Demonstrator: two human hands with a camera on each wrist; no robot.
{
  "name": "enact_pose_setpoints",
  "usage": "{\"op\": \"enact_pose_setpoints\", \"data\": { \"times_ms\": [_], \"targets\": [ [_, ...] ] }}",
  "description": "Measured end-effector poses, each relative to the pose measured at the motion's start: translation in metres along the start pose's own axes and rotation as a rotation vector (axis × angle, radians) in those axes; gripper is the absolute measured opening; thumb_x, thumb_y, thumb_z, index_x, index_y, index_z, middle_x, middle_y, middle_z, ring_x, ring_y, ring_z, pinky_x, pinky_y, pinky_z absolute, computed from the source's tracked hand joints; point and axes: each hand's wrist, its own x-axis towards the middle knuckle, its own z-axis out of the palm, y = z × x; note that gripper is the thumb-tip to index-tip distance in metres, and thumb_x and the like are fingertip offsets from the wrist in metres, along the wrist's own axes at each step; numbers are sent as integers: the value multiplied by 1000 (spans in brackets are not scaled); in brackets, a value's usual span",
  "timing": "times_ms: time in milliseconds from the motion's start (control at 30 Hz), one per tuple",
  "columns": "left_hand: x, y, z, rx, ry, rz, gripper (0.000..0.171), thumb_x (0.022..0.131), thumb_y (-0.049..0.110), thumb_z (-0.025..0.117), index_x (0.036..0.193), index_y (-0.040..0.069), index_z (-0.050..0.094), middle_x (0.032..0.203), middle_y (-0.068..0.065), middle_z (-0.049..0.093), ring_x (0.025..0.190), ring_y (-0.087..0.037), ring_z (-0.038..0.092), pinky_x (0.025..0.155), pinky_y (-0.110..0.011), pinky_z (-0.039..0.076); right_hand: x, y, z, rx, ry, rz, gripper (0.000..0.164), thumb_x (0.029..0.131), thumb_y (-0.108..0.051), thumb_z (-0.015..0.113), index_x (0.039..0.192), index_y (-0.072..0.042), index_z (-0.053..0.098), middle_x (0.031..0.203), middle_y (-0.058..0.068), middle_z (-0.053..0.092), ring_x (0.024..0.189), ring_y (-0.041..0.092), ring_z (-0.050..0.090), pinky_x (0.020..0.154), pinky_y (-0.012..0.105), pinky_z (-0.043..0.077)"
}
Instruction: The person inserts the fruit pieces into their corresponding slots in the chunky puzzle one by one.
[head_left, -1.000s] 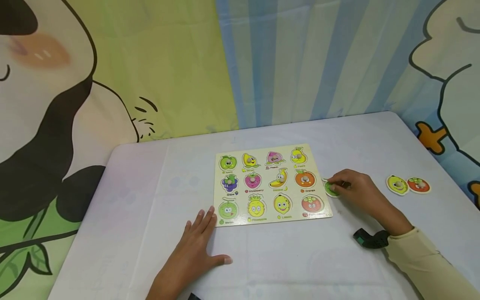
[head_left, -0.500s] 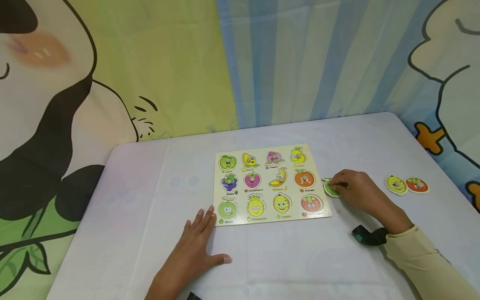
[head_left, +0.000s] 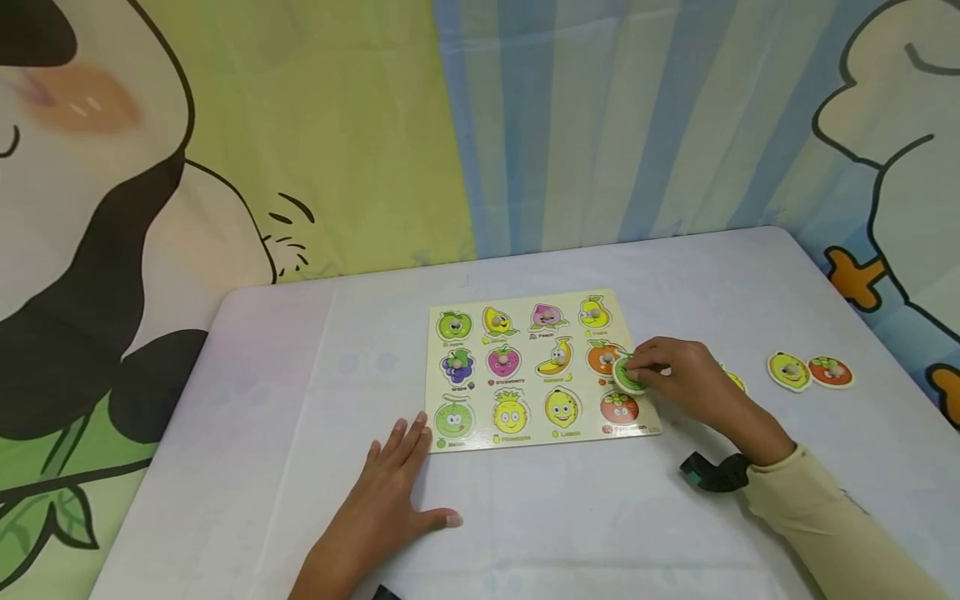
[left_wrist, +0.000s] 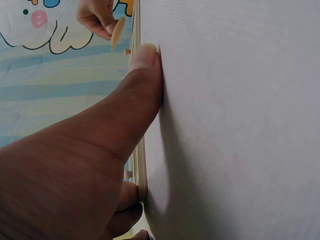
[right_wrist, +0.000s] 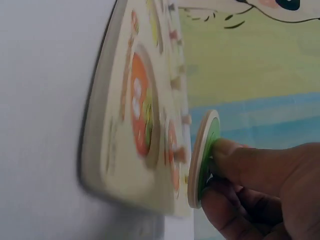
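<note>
A fruit puzzle board (head_left: 480, 383) lies on the white table, its knobbed pieces seated in the two far rows. Its near row shows printed melon, pineapple, lemon and a red fruit without knobs. My right hand (head_left: 697, 379) pinches a green melon puzzle piece (head_left: 627, 375), raised over the board's right edge near the orange. In the right wrist view, thumb and fingers hold the melon piece (right_wrist: 204, 160) tilted on edge, apart from the board. My left hand (head_left: 386, 500) rests with straight fingers against the board's near left corner, thumb spread out on the table.
Right of my right hand lie a yellow lemon piece (head_left: 789, 371) and a red fruit piece (head_left: 831, 372). Another yellow piece (head_left: 733, 379) is mostly hidden behind that hand. Patterned cloth (head_left: 570, 125) hangs behind the table.
My right hand has lifted the melon piece off the table and carried it left over the board's edge. A yellow piece now shows partly behind the hand. The left hand stays put.
</note>
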Motion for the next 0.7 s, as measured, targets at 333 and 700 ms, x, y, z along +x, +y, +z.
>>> {"op": "enact_pose_setpoints", "data": {
  "times_ms": [333, 700],
  "targets": [
    [2, 2, 1, 8, 6, 21, 116, 61, 71, 75, 149, 4, 38, 160, -5, 22, 147, -29, 12, 115, -56, 14, 14, -15, 16, 233, -6, 27, 15, 82, 1, 76, 92, -9, 78, 100, 4, 70, 94, 18, 64, 77, 16, 53],
    [-1, 0, -1, 9, 16, 22, 115, 62, 70, 75, 148, 3, 39, 160, -6, 22, 147, -30, 13, 115, -56, 15, 28, -37, 42, 425, -45, 47, 11, 84, -1, 74, 92, -8, 78, 100, 4, 69, 95, 18, 65, 78, 23, 55]
  ]
}}
